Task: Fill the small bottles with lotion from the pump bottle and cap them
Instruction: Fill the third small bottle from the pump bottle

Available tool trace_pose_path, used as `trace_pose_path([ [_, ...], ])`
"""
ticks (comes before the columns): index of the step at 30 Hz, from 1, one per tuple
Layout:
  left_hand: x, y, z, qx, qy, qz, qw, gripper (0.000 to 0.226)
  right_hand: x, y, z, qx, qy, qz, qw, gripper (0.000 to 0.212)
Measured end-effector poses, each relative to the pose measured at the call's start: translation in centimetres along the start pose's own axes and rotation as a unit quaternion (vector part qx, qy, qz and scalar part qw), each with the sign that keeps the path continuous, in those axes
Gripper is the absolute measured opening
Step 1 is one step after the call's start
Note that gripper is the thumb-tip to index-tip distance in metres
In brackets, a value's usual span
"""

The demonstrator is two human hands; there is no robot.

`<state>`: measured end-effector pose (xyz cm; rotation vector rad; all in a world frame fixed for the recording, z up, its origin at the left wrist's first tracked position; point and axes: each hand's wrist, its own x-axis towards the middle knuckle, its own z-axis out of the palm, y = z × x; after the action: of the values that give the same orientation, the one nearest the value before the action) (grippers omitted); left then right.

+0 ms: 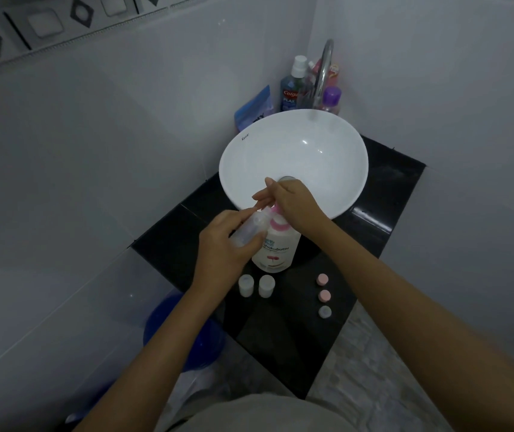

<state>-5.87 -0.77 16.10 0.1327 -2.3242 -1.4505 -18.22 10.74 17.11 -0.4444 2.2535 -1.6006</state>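
A white pump bottle (277, 249) with a pink pump head stands on the black counter (374, 213) in front of the basin. My left hand (224, 244) grips a small clear bottle (249, 227), tilted with its mouth up against the pump's nozzle. My right hand (293, 204) rests on top of the pump head with fingers stretched out over it. Two small white bottles (245, 284) (265, 285) stand uncapped on the counter just in front of the pump bottle. Three small caps lie in a row to the right: two pink (322, 279) (324, 295) and one pale grey (325, 312).
A white round basin (336, 145) sits behind the pump bottle, with a chrome tap (324, 70) over it. Mouthwash and other toiletry bottles (293, 85) crowd the back corner beside a blue pouch (254, 107). A blue bucket (184, 332) stands on the floor at the left.
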Motion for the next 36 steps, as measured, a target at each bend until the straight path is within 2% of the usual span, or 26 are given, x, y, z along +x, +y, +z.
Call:
trace_pose_path([
  [6,-0.1,-0.7,0.0,-0.050,-0.017,-0.051,0.997,0.029,-0.1,1.4,0.3,-0.016,-0.015,0.019,1.000,0.044],
  [11,0.1,-0.4,-0.1,-0.066,-0.007,-0.048,0.997,0.029,-0.1,0.2,-0.6,-0.012,-0.051,0.006,0.999,0.045],
  [18,0.4,-0.8,-0.1,-0.068,-0.010,-0.048,0.996,0.032,-0.1,0.7,0.0,-0.010,-0.011,0.006,1.000,0.045],
  [22,0.1,-1.1,0.3,-0.089,-0.014,-0.073,0.993,0.032,-0.2,1.5,0.3,-0.021,-0.021,0.024,0.999,0.043],
  [26,0.5,-1.0,0.0,-0.106,-0.014,-0.065,0.992,0.032,0.2,0.3,-0.7,-0.045,-0.056,-0.002,0.997,0.043],
  [31,0.8,-1.0,-0.1,-0.114,-0.013,-0.061,0.992,0.032,0.4,0.5,-0.4,-0.031,-0.022,-0.004,0.999,0.044],
  [36,0.5,-1.7,0.3,-0.106,-0.025,-0.089,0.990,0.033,-0.1,1.6,0.3,-0.026,-0.021,0.024,0.999,0.043],
])
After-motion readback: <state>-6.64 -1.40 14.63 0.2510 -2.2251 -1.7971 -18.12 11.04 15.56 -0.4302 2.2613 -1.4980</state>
